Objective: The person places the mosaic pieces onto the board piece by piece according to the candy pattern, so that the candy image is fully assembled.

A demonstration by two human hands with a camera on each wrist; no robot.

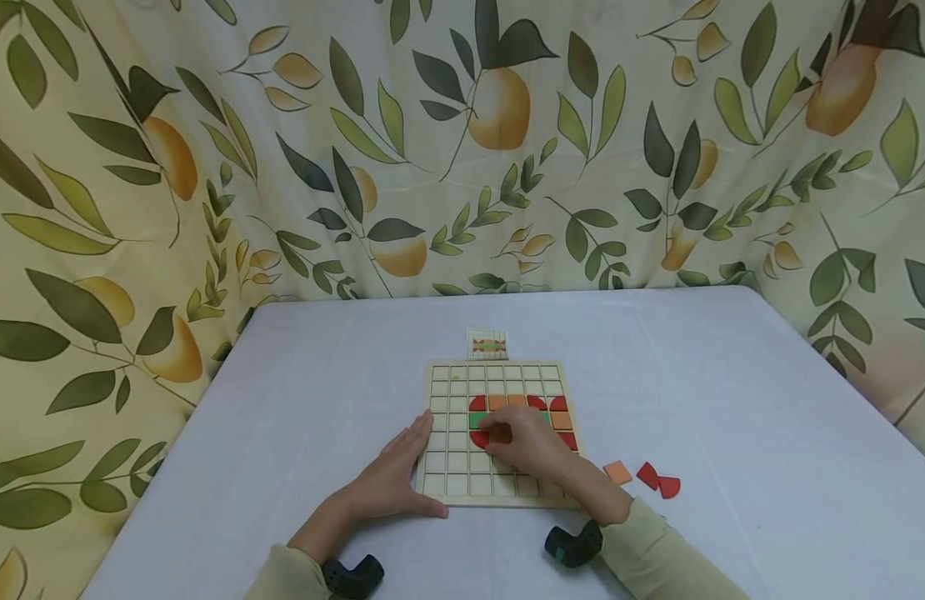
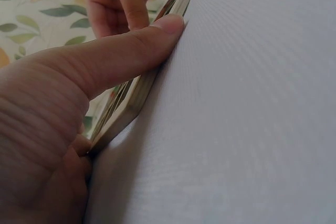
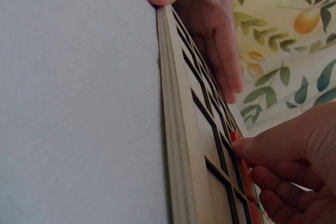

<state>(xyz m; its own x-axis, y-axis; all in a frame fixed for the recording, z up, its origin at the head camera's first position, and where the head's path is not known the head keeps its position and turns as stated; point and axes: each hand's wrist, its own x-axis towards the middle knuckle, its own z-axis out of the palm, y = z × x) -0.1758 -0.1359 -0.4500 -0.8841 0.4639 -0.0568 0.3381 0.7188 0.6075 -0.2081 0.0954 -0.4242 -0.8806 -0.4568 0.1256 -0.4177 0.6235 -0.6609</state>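
Note:
A square wooden grid board [image 1: 447, 462] lies on the white table. My left hand [image 1: 391, 475] rests against its near left corner, straight fingers along the left side and thumb [image 2: 142, 43] along the front edge. Over the middle of the grid, my right hand [image 1: 533, 442] has thumb and curled fingers about an orange square tile [image 1: 498, 434], low at the board's surface. Around it sit red rounded tiles [image 1: 478, 403], orange squares [image 1: 517, 401] and a green tile [image 1: 476, 421]. The right hand hides part of the pattern. In the right wrist view, its thumb [image 3: 252, 148] touches the tiles.
A small pattern card [image 1: 487, 344] lies just beyond the board's far edge. To the right of the board are a loose orange square [image 1: 617, 472] and two red pieces [image 1: 668, 487]. Dark wrist devices [image 1: 573, 546] are on both wrists. A leaf-patterned curtain [image 1: 402, 167] hangs behind the table.

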